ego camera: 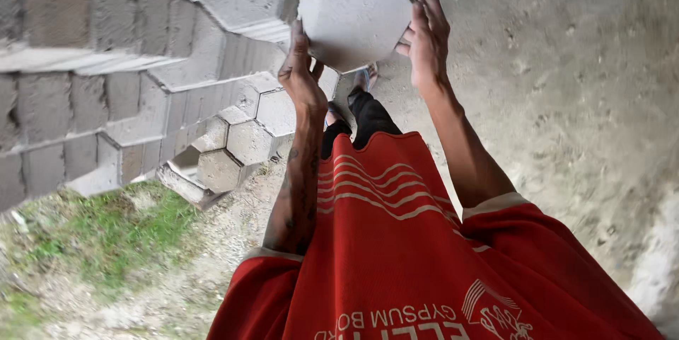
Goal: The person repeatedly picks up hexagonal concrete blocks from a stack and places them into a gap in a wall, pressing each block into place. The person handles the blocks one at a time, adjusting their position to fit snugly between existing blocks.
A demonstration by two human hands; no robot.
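Over on the left there's a big stack of grey hexagonal paving blocks (pixel 141 64), piled in rows with their six-sided ends (pixel 249 143) showing at the near corner. Below that stack is a patch of grass (pixel 106 230) and some gravelly dirt.

Moving toward the middle, the left hand (pixel 300 75) is pressed flat against the left side of a single grey hexagonal block (pixel 353 18), fingers stretched upward along its face. The block is held up in the air in front of the person, just beside the top of the stack, not resting on anything I can see.

The right hand (pixel 424 39) clamps the block's right side, fingers curled around its edge. Both forearms come out of a red shirt (pixel 396 255).

Far right is bare sandy ground (pixel 580 85).
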